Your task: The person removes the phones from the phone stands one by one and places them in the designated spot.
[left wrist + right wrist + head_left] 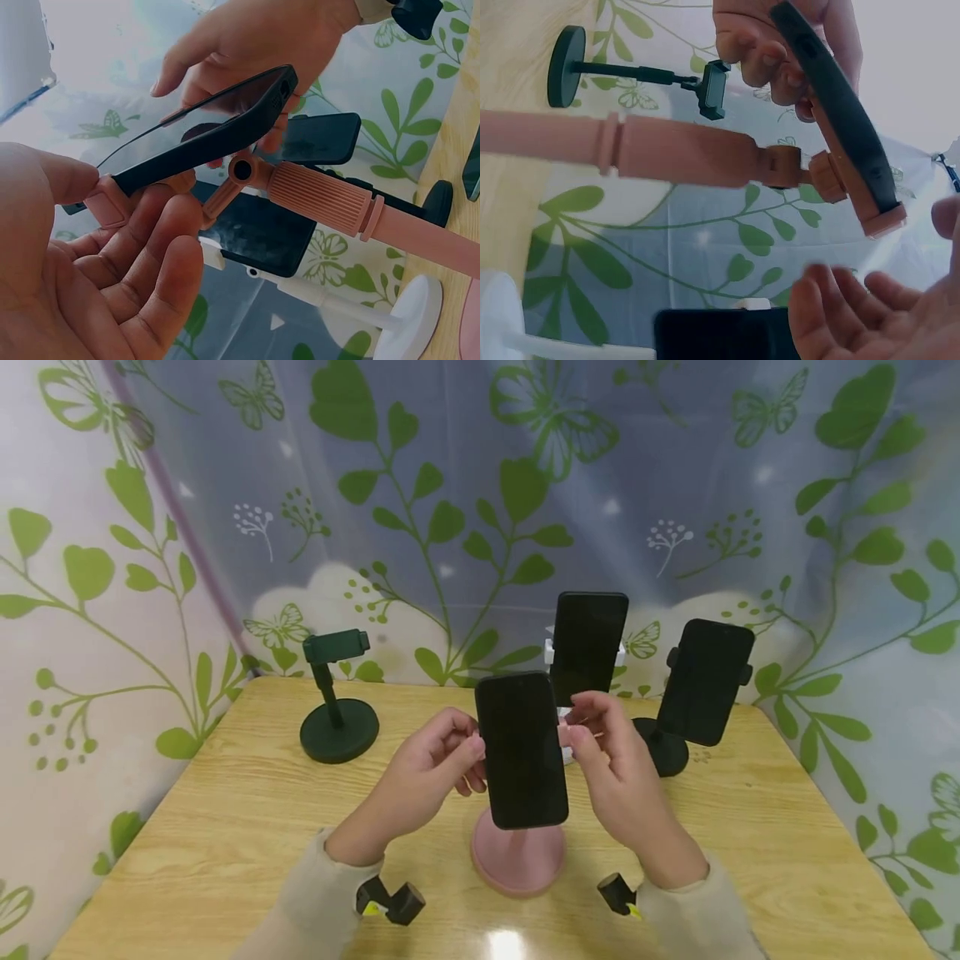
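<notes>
A black phone (522, 750) sits upright, tilted back, in the clamp of a pink phone stand (517, 860). With thumb and fingers, my left hand (426, 768) pinches the pink clamp end (109, 202) at the phone's left edge. My right hand (618, 768) is beside the clamp's other end (885, 221). In the right wrist view a gap separates its loosely bent fingers (817, 307) from that clamp end, and it holds nothing. The pink stem and joint (784, 166) show behind the phone.
A dark green stand (339, 731) with no phone in it is at the back left. Behind stands a white stand holding a black phone (590, 639); to its right a black stand holds another phone (707, 681). The wooden table (225, 827) meets a leaf-print curtain (450, 527).
</notes>
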